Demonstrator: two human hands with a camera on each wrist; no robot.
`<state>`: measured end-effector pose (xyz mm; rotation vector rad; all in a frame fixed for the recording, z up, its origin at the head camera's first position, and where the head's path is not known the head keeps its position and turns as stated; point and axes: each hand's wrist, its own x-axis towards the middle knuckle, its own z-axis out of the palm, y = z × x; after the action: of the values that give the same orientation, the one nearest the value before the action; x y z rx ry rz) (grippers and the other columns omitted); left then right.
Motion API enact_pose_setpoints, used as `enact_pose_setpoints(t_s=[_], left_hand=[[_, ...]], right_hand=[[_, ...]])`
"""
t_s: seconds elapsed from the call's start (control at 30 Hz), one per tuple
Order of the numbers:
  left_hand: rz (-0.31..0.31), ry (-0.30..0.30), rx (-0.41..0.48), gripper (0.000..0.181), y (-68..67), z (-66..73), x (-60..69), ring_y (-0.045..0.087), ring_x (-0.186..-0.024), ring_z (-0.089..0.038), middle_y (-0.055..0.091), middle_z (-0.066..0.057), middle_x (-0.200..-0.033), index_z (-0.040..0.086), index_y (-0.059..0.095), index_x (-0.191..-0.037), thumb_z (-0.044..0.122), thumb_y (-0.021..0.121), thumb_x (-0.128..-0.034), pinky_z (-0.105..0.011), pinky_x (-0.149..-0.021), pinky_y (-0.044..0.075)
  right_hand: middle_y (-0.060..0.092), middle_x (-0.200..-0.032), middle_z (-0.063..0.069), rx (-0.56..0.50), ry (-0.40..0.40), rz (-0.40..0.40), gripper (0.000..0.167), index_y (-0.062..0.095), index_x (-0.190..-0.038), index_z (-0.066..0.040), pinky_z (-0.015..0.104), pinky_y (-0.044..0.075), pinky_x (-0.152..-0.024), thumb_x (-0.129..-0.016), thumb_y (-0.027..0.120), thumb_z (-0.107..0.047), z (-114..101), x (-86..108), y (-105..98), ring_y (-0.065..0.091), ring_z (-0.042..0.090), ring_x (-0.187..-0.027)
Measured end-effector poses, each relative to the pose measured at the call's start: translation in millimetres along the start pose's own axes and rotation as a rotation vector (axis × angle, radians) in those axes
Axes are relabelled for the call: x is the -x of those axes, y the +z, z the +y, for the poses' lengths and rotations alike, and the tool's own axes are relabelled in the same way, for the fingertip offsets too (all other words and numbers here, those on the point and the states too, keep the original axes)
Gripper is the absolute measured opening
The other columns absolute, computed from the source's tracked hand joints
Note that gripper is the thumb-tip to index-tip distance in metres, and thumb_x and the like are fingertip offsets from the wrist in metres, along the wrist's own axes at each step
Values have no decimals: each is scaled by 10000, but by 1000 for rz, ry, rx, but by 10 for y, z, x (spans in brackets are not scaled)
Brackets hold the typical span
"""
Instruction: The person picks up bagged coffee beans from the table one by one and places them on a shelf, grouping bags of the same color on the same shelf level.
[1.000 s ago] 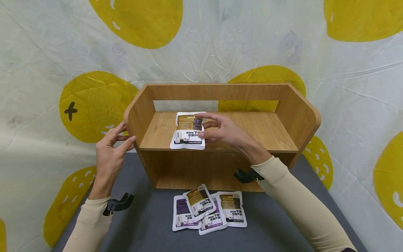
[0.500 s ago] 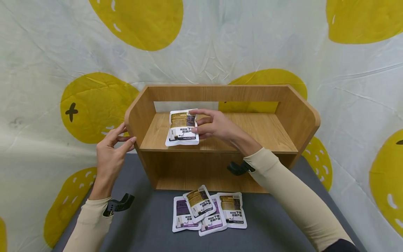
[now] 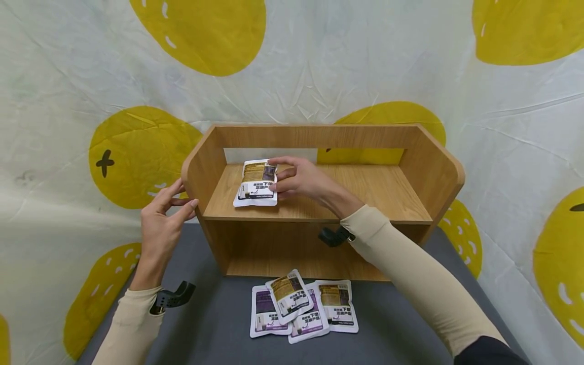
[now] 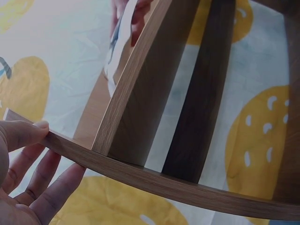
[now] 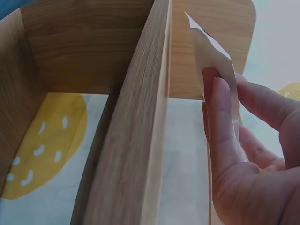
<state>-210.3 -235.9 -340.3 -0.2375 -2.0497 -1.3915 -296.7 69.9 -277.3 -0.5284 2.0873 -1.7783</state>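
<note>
A white pouch with a brown-and-gold label [image 3: 255,182] is pinched along its right edge by my right hand [image 3: 303,181], over the left part of the upper board of a wooden shelf [image 3: 365,190]. In the right wrist view the pouch [image 5: 216,61] stands between the thumb and the fingers, a little off the board. My left hand [image 3: 160,223] holds the left side panel of the shelf near its front edge. The left wrist view shows the thumb on one side of that panel [image 4: 126,171] and fingertips on the other.
In front of the shelf several similar pouches overlap on the grey table [image 3: 205,324]: a purple one [image 3: 265,309], a brown one on top [image 3: 288,296], another purple one [image 3: 310,322] and a brown one [image 3: 338,306]. A patterned cloth [image 3: 292,61] hangs behind.
My right hand has carried the pouch leftward across the upper board, closer to the left side panel, and slightly lower in the last half second. The left hand has kept its hold.
</note>
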Motion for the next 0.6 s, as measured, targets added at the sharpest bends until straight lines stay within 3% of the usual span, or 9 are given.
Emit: enact_pose_setpoints(t_s=[0.3,0.6], left_hand=[[0,7,-2,606,0,-3,1,675,-929,-76,640,-63,-1234,283,612,-1407,33,777,-880,-199,-703,617],[5,7,-19,606,12,17,3,672,-922,-63,638,-69,-1237,278,611,-1409,34,778,-880,-168,-694,609]], right_hand=[[640,-1136,212,15,45,10,702,512,-1480,-105,473,630,-875,-853,761,89,-39,-215,97,663,218,-896],[635,-1130,181,44,102,11,705,512,-1487,-123,366,656,-787,-858,762,74,-29,-376,151,657,216,-903]])
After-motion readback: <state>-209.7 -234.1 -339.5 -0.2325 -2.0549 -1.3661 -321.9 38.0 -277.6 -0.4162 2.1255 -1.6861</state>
